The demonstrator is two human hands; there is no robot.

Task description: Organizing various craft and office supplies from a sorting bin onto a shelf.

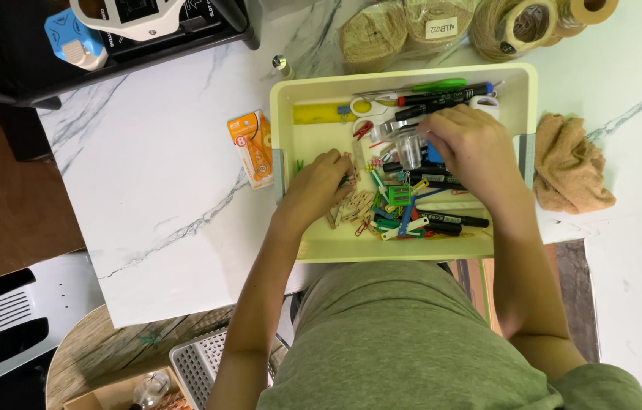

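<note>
Tray [404,249] left half bare, open to hands; right half crammed with pens [442,96], clips, clothespins [353,206]. Bench [154,197] left of tray open except orange tape dispenser [252,148] just beside tray wall. Right side: crumpled brown cloth [570,165]. Far edge: twine rolls [404,26].

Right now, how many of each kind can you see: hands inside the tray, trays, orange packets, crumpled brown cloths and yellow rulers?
hands inside the tray: 2, the left hand and the right hand
pale yellow tray: 1
orange packet: 1
crumpled brown cloth: 1
yellow ruler: 1
Total: 6
</note>
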